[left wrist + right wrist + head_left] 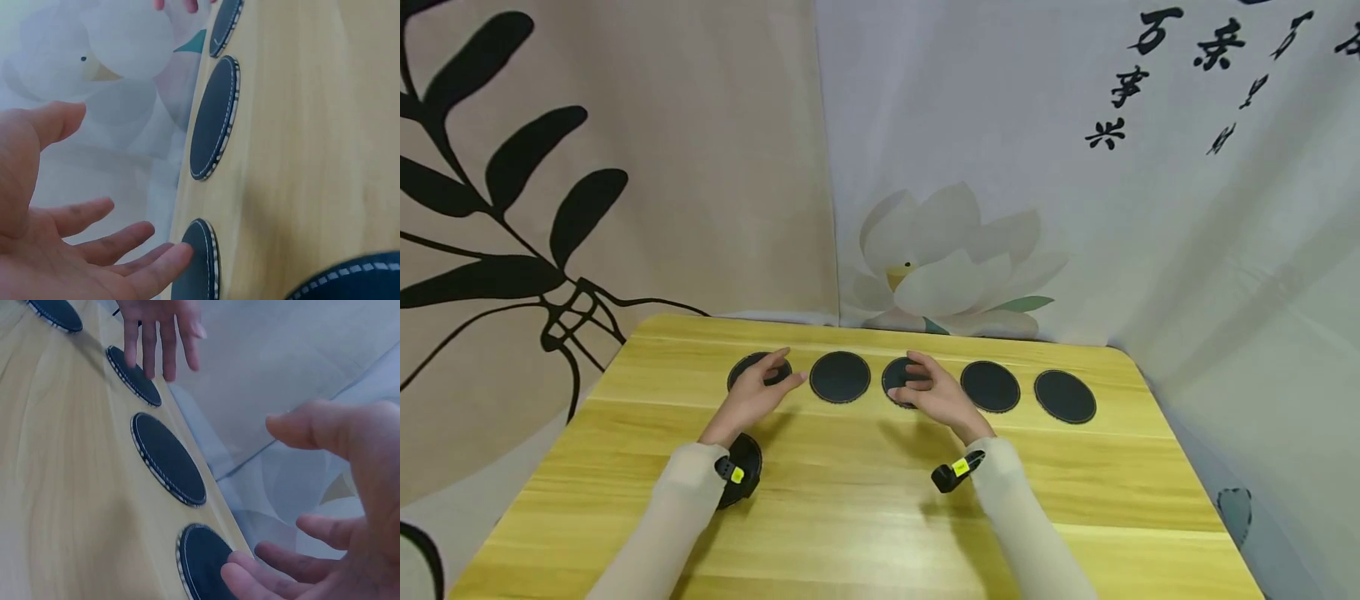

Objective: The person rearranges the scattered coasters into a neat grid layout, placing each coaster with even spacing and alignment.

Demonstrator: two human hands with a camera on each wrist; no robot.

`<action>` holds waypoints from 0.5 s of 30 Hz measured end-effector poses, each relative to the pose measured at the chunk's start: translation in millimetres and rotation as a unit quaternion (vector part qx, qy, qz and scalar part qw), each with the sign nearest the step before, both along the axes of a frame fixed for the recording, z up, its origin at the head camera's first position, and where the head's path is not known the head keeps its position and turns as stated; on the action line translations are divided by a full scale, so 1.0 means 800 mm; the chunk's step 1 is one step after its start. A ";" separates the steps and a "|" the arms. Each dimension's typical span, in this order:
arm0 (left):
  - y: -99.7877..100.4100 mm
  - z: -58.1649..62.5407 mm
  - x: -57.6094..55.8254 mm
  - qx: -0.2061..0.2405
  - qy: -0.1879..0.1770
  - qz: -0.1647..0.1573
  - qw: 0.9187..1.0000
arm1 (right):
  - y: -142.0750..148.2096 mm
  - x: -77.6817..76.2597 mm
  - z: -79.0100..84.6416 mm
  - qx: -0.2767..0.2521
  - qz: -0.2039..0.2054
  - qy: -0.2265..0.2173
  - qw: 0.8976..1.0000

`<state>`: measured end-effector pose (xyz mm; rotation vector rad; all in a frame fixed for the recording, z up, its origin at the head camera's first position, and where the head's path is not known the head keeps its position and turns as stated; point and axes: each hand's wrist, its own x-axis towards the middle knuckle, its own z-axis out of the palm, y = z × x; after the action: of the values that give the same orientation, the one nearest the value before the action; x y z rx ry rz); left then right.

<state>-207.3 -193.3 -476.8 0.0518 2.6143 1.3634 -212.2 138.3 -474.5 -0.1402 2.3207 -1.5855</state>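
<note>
Several round black coasters with pale stitched edges lie in a row along the far side of the table. My left hand [756, 395] hovers over the leftmost coaster [739, 372], fingers loosely spread and holding nothing. Over the middle coaster [892, 374] is my right hand [942, 398], its fingers relaxed and bent a little, also with nothing in them. Between the hands lies another coaster [840, 377], fully in sight. One more coaster [749, 458] sits nearer the front, partly hidden by the left wrist and its camera.
Right of the right hand lie two more coasters, one [990, 387] close to it and one [1065, 397] at the row's end. The wooden table [865, 533] ends at a hanging curtain [970, 125] printed with a flower.
</note>
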 end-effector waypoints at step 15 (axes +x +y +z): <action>0.025 0.000 -0.038 0.016 -0.044 -0.019 0.999 | -0.053 -0.032 0.008 -0.027 0.030 -0.061 0.997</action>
<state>-237.7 -173.0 -477.1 0.0453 2.5060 1.3619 -238.0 95.6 -468.2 -0.1213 2.1619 -1.5822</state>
